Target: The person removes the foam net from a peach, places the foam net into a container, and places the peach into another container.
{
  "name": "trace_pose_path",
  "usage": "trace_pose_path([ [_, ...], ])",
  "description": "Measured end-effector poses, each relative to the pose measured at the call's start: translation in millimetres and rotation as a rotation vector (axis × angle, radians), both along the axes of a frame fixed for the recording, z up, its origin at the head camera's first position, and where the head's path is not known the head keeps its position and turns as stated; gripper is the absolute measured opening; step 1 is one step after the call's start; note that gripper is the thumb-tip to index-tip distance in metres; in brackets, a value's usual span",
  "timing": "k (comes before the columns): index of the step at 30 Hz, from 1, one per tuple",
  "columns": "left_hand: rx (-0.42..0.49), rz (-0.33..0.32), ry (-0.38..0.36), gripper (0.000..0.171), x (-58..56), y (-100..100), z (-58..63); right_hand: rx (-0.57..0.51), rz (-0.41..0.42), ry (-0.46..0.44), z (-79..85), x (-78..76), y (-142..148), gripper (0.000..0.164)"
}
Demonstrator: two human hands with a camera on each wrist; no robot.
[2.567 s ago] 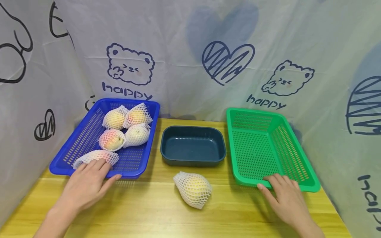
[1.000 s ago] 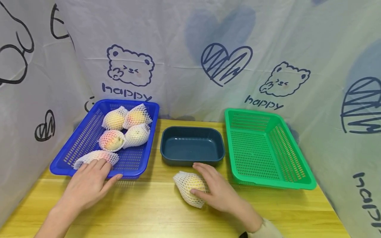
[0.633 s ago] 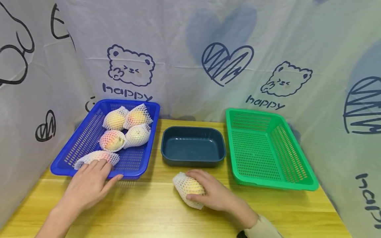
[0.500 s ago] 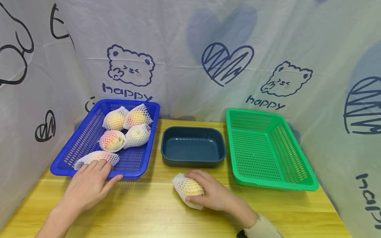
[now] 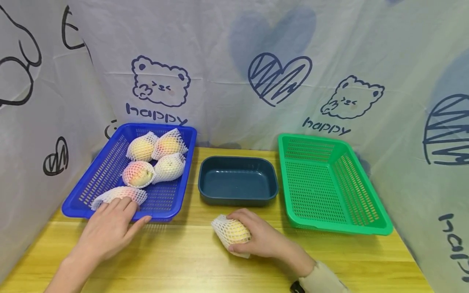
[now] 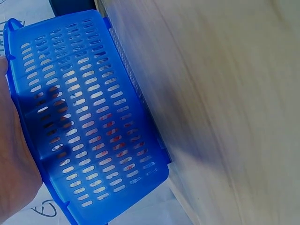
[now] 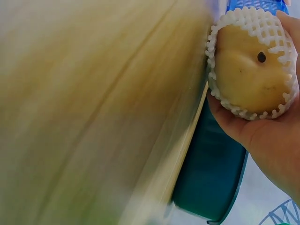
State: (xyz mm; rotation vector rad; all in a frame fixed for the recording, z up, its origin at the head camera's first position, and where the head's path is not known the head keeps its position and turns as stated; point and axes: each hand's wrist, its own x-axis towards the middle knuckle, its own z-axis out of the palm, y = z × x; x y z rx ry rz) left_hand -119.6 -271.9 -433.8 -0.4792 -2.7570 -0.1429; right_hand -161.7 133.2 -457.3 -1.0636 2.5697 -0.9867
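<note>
My right hand [image 5: 262, 238] grips a yellow fruit in a white foam net [image 5: 231, 232] low above the wooden table, thumb on the near side and fingers over the far side. In the right wrist view, the bare end of this fruit [image 7: 253, 70] shows a small dark spot. At the left, my left hand [image 5: 111, 228] rests over the front rim of the blue basket [image 5: 179, 183]. Its fingers reach inside, by a pinkish netted fruit [image 5: 122, 193]; the fingertips are hidden. Several more netted fruits, among them a red-yellow one [image 5: 138, 173], lie further back in that basket.
A dark teal rectangular dish [image 5: 238, 199] stands in the middle of the table [image 5: 176, 260], behind my right hand. To its right is a green slotted basket [image 5: 338, 227]. A printed cloth [image 5: 220, 101] hangs close behind and along both sides.
My right hand has left the green basket's rim, moved left to the netted fruit and closed round it. The fruit has shifted slightly and tilted. My left hand stays put.
</note>
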Motion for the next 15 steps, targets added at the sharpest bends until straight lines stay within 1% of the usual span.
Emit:
trace_pose_path([
  [5, 0.007, 0.009, -0.017, 0.040, 0.6, -0.7, 0.6, -0.028, -0.008, -0.027, 0.8, -2.5, -1.8, 0.071],
  [12, 0.025, 0.009, -0.007, 0.041, 1.0, -1.3, 0.7, -0.063, -0.052, -0.073, 0.9, -3.2, -1.9, 0.068],
  [15, 0.037, 0.013, -0.021, 0.043, 0.5, -1.3, 2.0, -0.083, -0.070, -0.084, 2.4, -3.1, -1.2, 0.067],
])
